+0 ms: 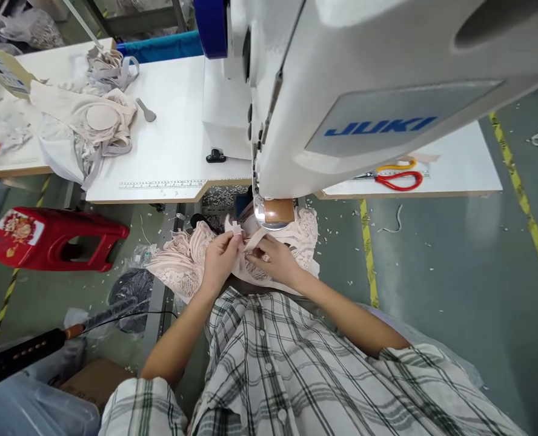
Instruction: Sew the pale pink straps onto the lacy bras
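Note:
A pale pink lace garment (pixel 182 263) lies in my lap, just under the head of a white JUKI sewing machine (pixel 342 91). My left hand (pixel 219 257) pinches a narrow pink strap end (pixel 238 229) of the garment, fingers closed on it. My right hand (pixel 275 260) is closed on the same fabric beside it, holding a strip that runs up toward the machine's lit needle area (pixel 269 212). The two hands almost touch. My plaid shirt fills the bottom of the view.
A pile of pink garments and straps (pixel 96 118) lies on the white table (pixel 169 163) at the left, with a small metal tool (pixel 146 111) near it. Red-handled scissors (pixel 398 178) lie at the right. A red plastic stool (pixel 51 239) stands on the littered floor.

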A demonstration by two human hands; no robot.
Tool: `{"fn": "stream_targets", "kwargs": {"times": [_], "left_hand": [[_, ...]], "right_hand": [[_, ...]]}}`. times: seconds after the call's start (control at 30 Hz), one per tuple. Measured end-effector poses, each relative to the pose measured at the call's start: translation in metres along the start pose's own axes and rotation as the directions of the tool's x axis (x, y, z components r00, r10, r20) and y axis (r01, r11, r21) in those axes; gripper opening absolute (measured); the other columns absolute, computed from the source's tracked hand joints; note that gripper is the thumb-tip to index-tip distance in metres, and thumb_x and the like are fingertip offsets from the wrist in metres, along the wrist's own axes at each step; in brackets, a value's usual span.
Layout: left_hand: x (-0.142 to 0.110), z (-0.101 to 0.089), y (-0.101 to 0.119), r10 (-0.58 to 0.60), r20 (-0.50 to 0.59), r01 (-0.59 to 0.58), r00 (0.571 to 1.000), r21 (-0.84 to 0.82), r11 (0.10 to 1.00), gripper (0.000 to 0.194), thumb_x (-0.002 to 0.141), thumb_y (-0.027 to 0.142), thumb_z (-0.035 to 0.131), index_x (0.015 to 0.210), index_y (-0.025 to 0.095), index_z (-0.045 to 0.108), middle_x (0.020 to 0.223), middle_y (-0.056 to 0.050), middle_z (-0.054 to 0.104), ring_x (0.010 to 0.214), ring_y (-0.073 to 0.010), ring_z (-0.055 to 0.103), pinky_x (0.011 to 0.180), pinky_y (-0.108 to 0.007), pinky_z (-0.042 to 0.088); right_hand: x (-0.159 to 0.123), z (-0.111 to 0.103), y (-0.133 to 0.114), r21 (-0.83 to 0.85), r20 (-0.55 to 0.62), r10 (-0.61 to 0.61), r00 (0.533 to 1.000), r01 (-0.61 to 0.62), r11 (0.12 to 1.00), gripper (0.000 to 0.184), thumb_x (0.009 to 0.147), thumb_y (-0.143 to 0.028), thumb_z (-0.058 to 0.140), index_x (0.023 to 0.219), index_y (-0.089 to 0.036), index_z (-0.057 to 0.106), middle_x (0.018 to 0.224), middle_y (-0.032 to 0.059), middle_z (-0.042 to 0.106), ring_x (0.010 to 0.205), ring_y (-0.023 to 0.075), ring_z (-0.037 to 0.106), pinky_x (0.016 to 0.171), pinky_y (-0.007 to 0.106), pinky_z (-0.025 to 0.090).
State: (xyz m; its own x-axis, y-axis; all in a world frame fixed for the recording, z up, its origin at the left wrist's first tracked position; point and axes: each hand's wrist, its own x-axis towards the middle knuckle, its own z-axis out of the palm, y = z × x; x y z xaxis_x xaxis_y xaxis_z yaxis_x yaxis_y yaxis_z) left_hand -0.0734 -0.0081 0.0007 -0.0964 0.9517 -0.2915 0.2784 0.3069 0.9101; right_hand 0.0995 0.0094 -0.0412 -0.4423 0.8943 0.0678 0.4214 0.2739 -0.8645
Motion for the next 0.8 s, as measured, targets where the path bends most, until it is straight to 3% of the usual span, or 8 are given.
{"fn": "stream_targets", "kwargs": {"times": [0.1,0.23,0.43,0.57,0.63,0.7,0.73,0.8], "left_hand": [[-0.006,-0.001,0.011,0.058,0.007,-0.058,0.998,0.046,0.997,0.029,0.094,0.040,0.051,0.092,0.017,0.068,0.084,-0.003,0.069,0.076,-0.0154,0.063,0.071,-0.025,0.051],[-0.014,0.000,0.024,0.050,0.082,-0.053,0.995,0.035,0.998,0.031,0.094,0.041,0.052,0.100,0.016,0.069,0.083,-0.004,0.069,0.075,-0.0161,0.062,0.065,-0.025,0.052],[-0.014,0.009,0.026,-0.015,0.116,0.014,0.993,0.011,1.000,0.029,0.094,0.041,0.050,0.097,0.017,0.068,0.087,-0.006,0.070,0.084,-0.0183,0.066,0.070,-0.025,0.053],[-0.007,0.017,0.025,-0.001,0.098,-0.005,0.995,0.064,0.998,0.031,0.096,0.041,0.046,0.085,0.019,0.064,0.077,-0.002,0.067,0.072,-0.0153,0.061,0.063,-0.024,0.048],[-0.002,0.021,0.025,0.037,0.066,-0.046,0.997,0.142,0.989,0.032,0.095,0.042,0.048,0.077,0.019,0.061,0.069,0.000,0.063,0.066,-0.0139,0.057,0.062,-0.024,0.045],[0.003,0.022,0.023,0.079,0.048,-0.087,0.996,0.218,0.972,0.032,0.094,0.041,0.051,0.071,0.019,0.059,0.063,0.002,0.059,0.062,-0.0129,0.054,0.061,-0.024,0.042],[0.005,0.021,0.022,0.096,0.049,-0.105,0.994,0.241,0.965,0.033,0.094,0.040,0.050,0.070,0.019,0.058,0.061,0.002,0.057,0.060,-0.0127,0.053,0.060,-0.024,0.041],[0.009,0.019,0.018,0.131,0.076,-0.147,0.988,0.274,0.950,0.035,0.096,0.040,0.048,0.068,0.019,0.057,0.060,0.002,0.057,0.058,-0.0125,0.051,0.059,-0.024,0.039]], "right_hand": [[-0.001,-0.016,-0.005,-0.094,-0.019,0.037,0.999,-0.039,0.995,0.027,0.092,-0.043,0.058,0.096,-0.022,0.074,0.061,-0.0011,0.063,0.053,0.0124,0.053,0.055,0.025,0.041],[0.005,-0.024,-0.015,-0.162,-0.114,-0.027,0.993,0.008,0.987,0.034,0.092,-0.039,0.058,0.120,-0.024,0.069,0.085,0.0029,0.073,0.063,0.0133,0.060,0.063,0.026,0.046],[0.007,-0.020,-0.015,-0.157,-0.186,-0.016,0.982,-0.014,0.987,0.022,0.091,-0.037,0.062,0.104,-0.025,0.075,0.092,0.0030,0.075,0.067,0.0145,0.065,0.062,0.027,0.048],[0.002,-0.015,-0.010,-0.212,-0.239,-0.126,0.963,0.075,0.974,0.019,0.094,-0.031,0.058,0.092,-0.026,0.077,0.095,0.0029,0.076,0.078,0.0162,0.070,0.066,0.027,0.052],[0.001,-0.021,0.001,-0.253,-0.164,-0.234,0.958,0.189,0.949,0.020,0.094,-0.029,0.056,0.093,-0.027,0.076,0.097,0.0027,0.077,0.084,0.0164,0.070,0.071,0.027,0.054],[0.004,-0.044,0.021,-0.293,-0.060,-0.338,0.939,0.307,0.906,0.022,0.095,-0.028,0.053,0.101,-0.027,0.075,0.101,0.0023,0.076,0.091,0.0160,0.070,0.076,0.027,0.056],[0.007,-0.064,0.034,-0.332,-0.062,-0.347,0.936,0.309,0.891,0.025,0.095,-0.024,0.051,0.106,-0.026,0.074,0.103,0.0027,0.076,0.095,0.0160,0.070,0.080,0.028,0.056],[0.014,-0.119,0.064,-0.469,-0.202,-0.283,0.937,0.161,0.868,0.035,0.093,-0.014,0.044,0.116,-0.022,0.070,0.110,0.0063,0.074,0.104,0.0184,0.067,0.090,0.032,0.055]]}}
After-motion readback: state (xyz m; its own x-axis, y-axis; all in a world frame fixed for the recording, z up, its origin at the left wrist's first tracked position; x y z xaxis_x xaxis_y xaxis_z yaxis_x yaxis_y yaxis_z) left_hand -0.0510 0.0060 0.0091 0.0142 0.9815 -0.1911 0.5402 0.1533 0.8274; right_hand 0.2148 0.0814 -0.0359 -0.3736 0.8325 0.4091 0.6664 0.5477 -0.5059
